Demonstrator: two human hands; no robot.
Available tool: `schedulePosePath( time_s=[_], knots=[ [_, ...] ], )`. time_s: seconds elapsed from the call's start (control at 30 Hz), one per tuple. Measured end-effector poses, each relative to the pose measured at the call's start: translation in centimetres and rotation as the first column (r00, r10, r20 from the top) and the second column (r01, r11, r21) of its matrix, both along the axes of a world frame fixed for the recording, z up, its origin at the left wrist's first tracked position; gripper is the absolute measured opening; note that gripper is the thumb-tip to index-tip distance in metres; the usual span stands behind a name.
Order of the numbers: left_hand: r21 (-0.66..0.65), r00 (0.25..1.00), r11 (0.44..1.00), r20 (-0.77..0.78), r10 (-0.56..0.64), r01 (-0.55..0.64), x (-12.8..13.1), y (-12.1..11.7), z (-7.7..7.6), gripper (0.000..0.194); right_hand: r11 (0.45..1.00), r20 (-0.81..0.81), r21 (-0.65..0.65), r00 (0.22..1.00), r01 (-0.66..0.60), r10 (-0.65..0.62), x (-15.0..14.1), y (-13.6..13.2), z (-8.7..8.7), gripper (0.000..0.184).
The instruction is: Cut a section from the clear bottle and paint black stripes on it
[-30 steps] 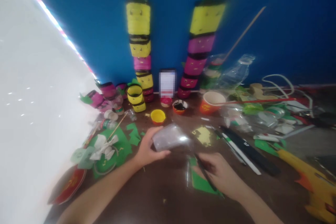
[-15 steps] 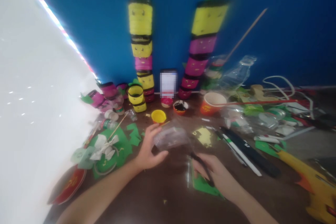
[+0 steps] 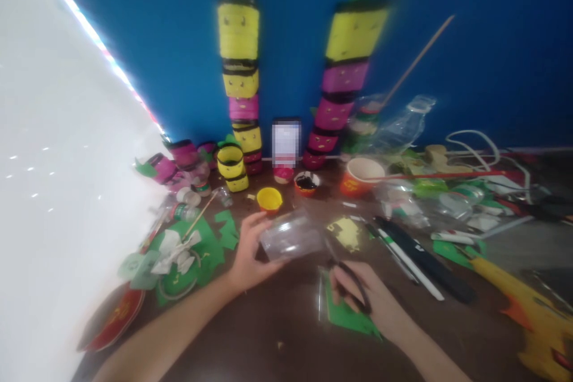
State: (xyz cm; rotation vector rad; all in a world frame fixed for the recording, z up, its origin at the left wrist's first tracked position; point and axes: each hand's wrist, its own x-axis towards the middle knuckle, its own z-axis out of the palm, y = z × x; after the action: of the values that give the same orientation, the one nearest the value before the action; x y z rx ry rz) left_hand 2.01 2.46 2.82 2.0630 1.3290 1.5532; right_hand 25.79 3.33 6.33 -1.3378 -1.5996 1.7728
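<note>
My left hand [image 3: 253, 253] is closed around one end of a clear plastic bottle piece [image 3: 293, 237], thumb below and fingers above. The piece lies sideways over the brown table [image 3: 250, 334]. In my right hand [image 3: 358, 289] is a pair of scissors [image 3: 353, 280] with dark handles, its blades pointing up and left toward the piece's right end. Whether the blades touch the plastic cannot be made out. Beneath my right hand lies a green sheet [image 3: 347, 313]. A torn pale yellow scrap [image 3: 347, 233] is just beyond the scissors.
A yellow paint cup [image 3: 269, 198], a black paint cup [image 3: 307, 182] and a paper cup [image 3: 362, 176] stand behind my hands. Pens [image 3: 412, 259] and a yellow glue gun [image 3: 523, 304] lie right. Green scraps [image 3: 208, 250] lie left. Painted bottle stacks [image 3: 239, 33] stand against the blue wall.
The bottle piece has turned slightly and shows more sharply. My right hand and the scissors have shifted a little to the right. My left thumb now presses nearer under the piece.
</note>
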Motion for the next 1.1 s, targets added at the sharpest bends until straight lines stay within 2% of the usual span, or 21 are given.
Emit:
schedulePosePath(
  time_s=[0.23,0.53,0.73,0.83,0.93,1.1],
  knots=[
    [0.077,0.998,0.995,-0.01,0.067,-0.066,0.1,0.2,-0.2,0.064,0.999,0.043,-0.033,0.999,-0.009,0.011,-0.1,0.0,-0.2,0.054],
    [0.16,0.988,0.981,-0.088,0.125,-0.11,0.0,0.0,-1.0,0.056,0.989,0.039,-0.145,0.999,-0.001,0.006,-0.2,-0.3,0.2,0.052],
    [0.206,0.988,0.977,-0.129,0.091,-0.063,-0.2,-0.1,-1.2,0.057,0.996,0.122,-0.08,0.992,-0.026,0.036,-0.5,-0.2,0.3,0.055],
    [0.213,0.986,0.974,-0.124,0.107,-0.079,-0.3,-0.1,-1.2,0.058,0.999,0.164,-0.01,0.986,-0.033,0.034,-0.6,-0.1,0.5,0.06],
    [0.198,0.987,0.975,-0.104,0.122,-0.1,-0.3,0.0,-1.3,0.059,1.0,0.179,0.004,0.984,-0.027,0.026,-0.7,-0.1,0.6,0.06],
    [0.175,0.988,0.978,-0.089,0.129,-0.112,-0.5,0.1,-1.5,0.062,0.997,0.199,0.057,0.98,-0.043,0.031,-0.4,0.0,0.0,0.057]
  ],
)
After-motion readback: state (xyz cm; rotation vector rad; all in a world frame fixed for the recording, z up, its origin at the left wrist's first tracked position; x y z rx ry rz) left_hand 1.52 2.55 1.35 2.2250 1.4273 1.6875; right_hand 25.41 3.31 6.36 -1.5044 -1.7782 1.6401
